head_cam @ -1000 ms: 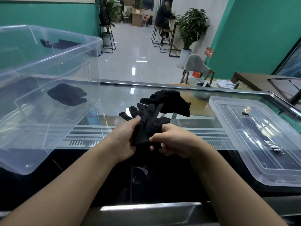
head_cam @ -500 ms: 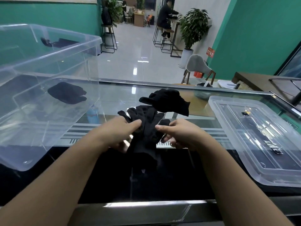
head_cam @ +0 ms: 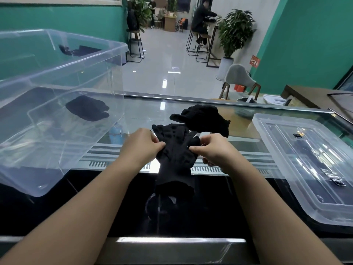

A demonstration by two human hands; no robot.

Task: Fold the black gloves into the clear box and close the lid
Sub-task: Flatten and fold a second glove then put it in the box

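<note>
Glove [head_cam: 176,155] now lowered flat onto glass counter [head_cam: 145,115].
Left hand [head_cam: 142,145] and right hand [head_cam: 214,150] pinching its sides.

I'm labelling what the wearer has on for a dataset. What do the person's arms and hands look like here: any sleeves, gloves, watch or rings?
Both forearms are bare up to the frame's bottom edge, with no sleeves showing. The left hand and right hand wear no gloves, and no watch, bracelet or ring is visible.

blk glove [head_cam: 176,155] flat on counter | clear box [head_cam: 114,77] open left | lid [head_cam: 286,150] right
</note>
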